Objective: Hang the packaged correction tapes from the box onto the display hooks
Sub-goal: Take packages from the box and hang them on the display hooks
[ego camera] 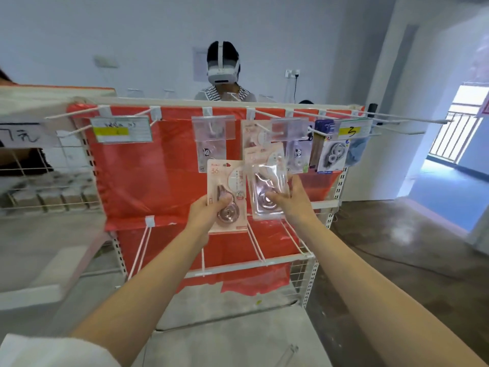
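Both arms reach up toward a white display rack (325, 205) backed with red sheeting (164, 168); the left hand (205, 217) grips a pink carded correction tape pack (227, 192) near its lower edge, thumb curled across the clear blister over a round pinkish dispenser; the card stands upright, printed "36" at its 11 o'clock corner. At the left pack's 3 o'clock, just beside it, the right hand (289, 201) holds a second pack (267, 186), thumb on the shiny front and fingers wrapped behind its right edge; this one is tilted, glossy with glare, the same rosy dispenser showing through. Its top lies over a pink pack already hanging (254, 133) on a white hook (264, 113) at 12 o'clock; whether it is on the hook cannot be told. At 2 o'clock hang panda-printed packs (297, 152) and a grey-carded pack (332, 154); a price tag (121, 129) sits at 10 o'clock. Behind the rack stands a person wearing a white headset (222, 72).
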Motion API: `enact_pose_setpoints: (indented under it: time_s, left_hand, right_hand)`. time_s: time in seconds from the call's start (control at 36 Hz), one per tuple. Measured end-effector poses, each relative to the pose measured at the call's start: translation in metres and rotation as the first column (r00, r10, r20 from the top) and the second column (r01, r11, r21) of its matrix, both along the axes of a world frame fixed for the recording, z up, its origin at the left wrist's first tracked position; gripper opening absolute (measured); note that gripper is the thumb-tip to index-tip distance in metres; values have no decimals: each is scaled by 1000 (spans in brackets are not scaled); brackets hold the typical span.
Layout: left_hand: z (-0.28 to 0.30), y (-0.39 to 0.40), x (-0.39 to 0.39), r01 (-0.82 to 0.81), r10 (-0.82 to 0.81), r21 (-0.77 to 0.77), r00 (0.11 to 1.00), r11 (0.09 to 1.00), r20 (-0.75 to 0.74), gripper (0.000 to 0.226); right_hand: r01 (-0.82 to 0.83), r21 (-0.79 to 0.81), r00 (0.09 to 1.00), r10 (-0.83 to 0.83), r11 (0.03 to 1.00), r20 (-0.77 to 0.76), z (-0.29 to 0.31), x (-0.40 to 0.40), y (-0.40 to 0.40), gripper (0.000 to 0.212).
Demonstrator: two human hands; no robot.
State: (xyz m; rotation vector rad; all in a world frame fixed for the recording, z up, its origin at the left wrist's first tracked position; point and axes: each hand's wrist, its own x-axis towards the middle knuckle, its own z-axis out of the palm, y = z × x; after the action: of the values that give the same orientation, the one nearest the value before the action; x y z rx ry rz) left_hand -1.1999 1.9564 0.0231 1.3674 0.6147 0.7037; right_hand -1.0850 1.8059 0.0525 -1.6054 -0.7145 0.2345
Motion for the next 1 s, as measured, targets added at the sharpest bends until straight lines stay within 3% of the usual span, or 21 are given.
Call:
enact_pose_setpoints:
  time_s: [0.11,0.28,0.44,0.56,0.67,0.75,0.92,1.0]
  left_hand:
    - [4,6,-5,48,-48,-16,999,999,2,27]
    - [8,4,-5,78,-77,-52,996,996,34,19]
    - [15,-3,-1,134,-131,-62,990,989,59,13]
    - [20,-9,3,149,-145,-53,987,987,72,13]
    - [21,-11,7,163,-159,-55,984,985,78,23]
    - [21,-12,8,166,-161,-49,983,985,86,15]
    - [19,-5,11,133,-132,-63,991,989,27,14]
    - [20,-2,11,135,-133,-93,991,986,32,16]
  right_hand:
    - [87,19,993,-88,996,72,7,0,4,53]
    - [136,7,980,-136,991,148,8,-6,-3,49]
    - [179,46,978,-182,983,102,17,-6,-10,54]
    - [188,33,978,-190,982,86,23,-3,-11,45]
    - [203,32,976,-205,979,71,27,0,-8,44]
    - [214,21,976,-215,977,36,25,6,-5,47]
    - [109,-190,994,-108,976,15,8,22,6,56]
    - [88,-267,995,-71,960,72,7,27,12,33]
